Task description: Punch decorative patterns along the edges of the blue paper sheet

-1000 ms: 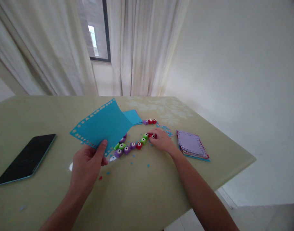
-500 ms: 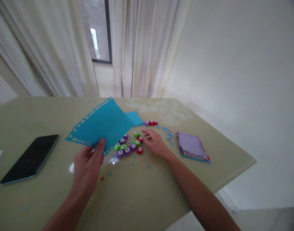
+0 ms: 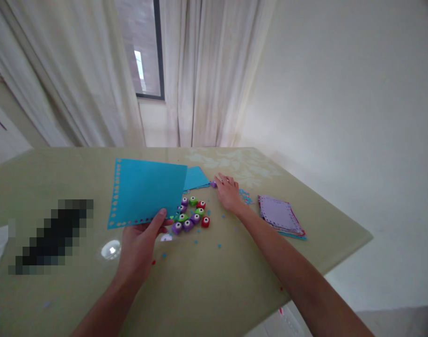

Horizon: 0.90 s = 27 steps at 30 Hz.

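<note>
My left hand (image 3: 140, 245) pinches the near edge of a blue paper sheet (image 3: 147, 191) with punched holes along two edges, holding it above the table. A cluster of several small purple, green and red craft punches (image 3: 192, 215) lies just right of the sheet. My right hand (image 3: 228, 191) rests farther back, fingers curled over small punches near a second blue sheet (image 3: 196, 178); one purple punch (image 3: 213, 184) peeks out at its fingertips.
A stack of punched coloured papers with a lilac top sheet (image 3: 279, 214) lies at the right. A blurred dark flat object (image 3: 52, 236) lies at the left. Blue paper bits (image 3: 245, 196) scatter over the olive table (image 3: 217, 276). Curtains and a window stand behind.
My right hand left the punch cluster and reached back to the punches beside the second blue sheet. My left hand turned the blue sheet so its edges lie squarer to me.
</note>
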### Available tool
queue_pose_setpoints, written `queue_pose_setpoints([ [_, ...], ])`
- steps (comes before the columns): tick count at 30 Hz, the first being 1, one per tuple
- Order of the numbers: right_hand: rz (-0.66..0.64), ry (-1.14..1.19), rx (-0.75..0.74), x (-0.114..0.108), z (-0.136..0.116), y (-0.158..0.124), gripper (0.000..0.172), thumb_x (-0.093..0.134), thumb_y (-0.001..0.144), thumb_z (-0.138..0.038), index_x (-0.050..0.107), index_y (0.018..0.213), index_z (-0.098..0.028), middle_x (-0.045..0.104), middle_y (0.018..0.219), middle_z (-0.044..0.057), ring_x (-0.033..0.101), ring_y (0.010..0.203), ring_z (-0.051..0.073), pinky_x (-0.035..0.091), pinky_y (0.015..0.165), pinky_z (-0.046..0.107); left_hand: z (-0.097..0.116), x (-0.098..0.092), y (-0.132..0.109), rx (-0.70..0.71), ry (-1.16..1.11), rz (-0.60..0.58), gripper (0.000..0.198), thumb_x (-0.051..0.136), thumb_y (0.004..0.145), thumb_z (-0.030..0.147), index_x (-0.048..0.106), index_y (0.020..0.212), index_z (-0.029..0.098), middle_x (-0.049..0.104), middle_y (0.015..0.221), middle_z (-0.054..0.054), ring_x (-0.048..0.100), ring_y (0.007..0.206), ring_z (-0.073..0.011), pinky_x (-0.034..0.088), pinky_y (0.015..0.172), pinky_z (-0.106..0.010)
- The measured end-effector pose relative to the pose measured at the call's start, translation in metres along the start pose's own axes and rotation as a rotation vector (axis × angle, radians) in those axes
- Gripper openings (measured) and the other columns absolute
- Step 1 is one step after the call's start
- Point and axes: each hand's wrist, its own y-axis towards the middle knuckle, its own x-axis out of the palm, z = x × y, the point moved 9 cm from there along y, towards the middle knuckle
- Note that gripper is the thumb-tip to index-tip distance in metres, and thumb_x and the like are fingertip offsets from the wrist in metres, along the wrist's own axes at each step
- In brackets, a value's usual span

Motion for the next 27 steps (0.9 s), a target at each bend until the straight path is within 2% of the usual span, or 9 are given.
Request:
queue_pose_setpoints([
  [3,-0.057,-0.093,-0.047,-0.001,-0.007,0.004,0.047,0.043,0.103,-0.009,0.065,0.144,-0.017,0.062,0.157,0.019,0.049,0.145,0.034,0.04,0.115,0.049,-0.003,0.003,-0.001,-0.046,-0.021,-0.036,0.054,0.09,0.067,0.064,0.077,0.087,0.016,0.079,0.074,-0.008,0.071,0.065,-0.0225,0.059,0.063,-0.032],
  [5,-0.057,-0.087,-0.066,-0.006,-0.014,0.001,0.039,0.046,0.103,-0.009,0.07,0.132,-0.016,0.071,0.142,0.02,0.054,0.139,0.034,0.041,0.114,0.048,0.002,0.002,-0.002,-0.017,0.08,-0.039,0.051,0.087,0.07,0.065,0.076,0.082,0.017,0.078,0.07,-0.008,0.069,0.061,-0.0221,0.056,0.059,-0.031],
  [9,-0.018,-0.055,-0.054,-0.021,-0.023,-0.014,0.024,0.06,0.099,-0.016,0.071,0.12,-0.013,0.074,0.129,0.023,0.062,0.128,0.035,0.046,0.109,0.046,0.014,0.001,-0.007,0.038,0.219,-0.028,0.049,0.08,0.075,0.067,0.074,0.07,0.018,0.074,0.064,-0.008,0.067,0.057,-0.0223,0.053,0.053,-0.031],
  [11,0.051,0.159,-0.009,-0.03,-0.024,-0.025,0.017,0.068,0.094,-0.019,0.069,0.111,-0.015,0.076,0.118,0.018,0.068,0.114,0.031,0.051,0.099,0.042,0.015,0.004,-0.009,0.037,0.207,-0.04,0.048,0.078,0.077,0.066,0.075,0.071,0.018,0.074,0.063,-0.007,0.069,0.059,-0.0235,0.055,0.055,-0.032],
  [13,0.104,0.59,0.032,-0.036,-0.026,-0.036,0.018,0.075,0.089,-0.024,0.066,0.104,-0.02,0.076,0.102,0.009,0.071,0.092,0.024,0.055,0.086,0.036,0.014,0.008,-0.012,0.028,0.176,-0.056,0.049,0.078,0.078,0.066,0.077,0.077,0.018,0.074,0.062,-0.007,0.07,0.059,-0.025,0.058,0.057,-0.034],
  [15,0.093,1.029,0.05,-0.034,-0.033,-0.046,0.028,0.082,0.083,-0.033,0.064,0.102,-0.022,0.074,0.095,0.003,0.069,0.081,0.019,0.055,0.076,0.032,0.013,0.011,-0.014,0.016,0.149,-0.063,0.05,0.078,0.077,0.067,0.079,0.085,0.017,0.076,0.064,-0.008,0.071,0.059,-0.0256,0.059,0.057,-0.035],
  [17,0.014,1.318,0.055,-0.029,-0.046,-0.054,0.041,0.089,0.077,-0.036,0.066,0.109,-0.022,0.073,0.103,0.003,0.068,0.08,0.016,0.055,0.074,0.03,0.015,0.013,-0.018,0.013,0.15,-0.06,0.051,0.079,0.077,0.067,0.079,0.088,0.017,0.078,0.066,-0.008,0.073,0.06,-0.0264,0.059,0.058,-0.036],
  [21,-0.236,1.522,0.103,-0.018,-0.077,-0.067,0.049,0.095,0.073,-0.043,0.076,0.113,-0.023,0.075,0.095,0.002,0.067,0.073,0.015,0.051,0.067,0.029,0.025,0.015,-0.025,0.003,0.229,-0.097,0.05,0.076,0.077,0.068,0.081,0.082,0.018,0.078,0.067,-0.009,0.077,0.071,-0.0308,0.063,0.067,-0.041],
  [27,-0.348,1.678,0.14,-0.015,-0.098,-0.075,0.05,0.103,0.063,-0.046,0.073,0.094,-0.021,0.072,0.079,-0.002,0.068,0.069,0.016,0.052,0.066,0.029,0.025,0.017,-0.026,0.029,0.263,-0.137,0.053,0.076,0.073,0.074,0.08,0.074,0.021,0.082,0.074,-0.01,0.077,0.071,-0.0301,0.063,0.075,-0.042],
])
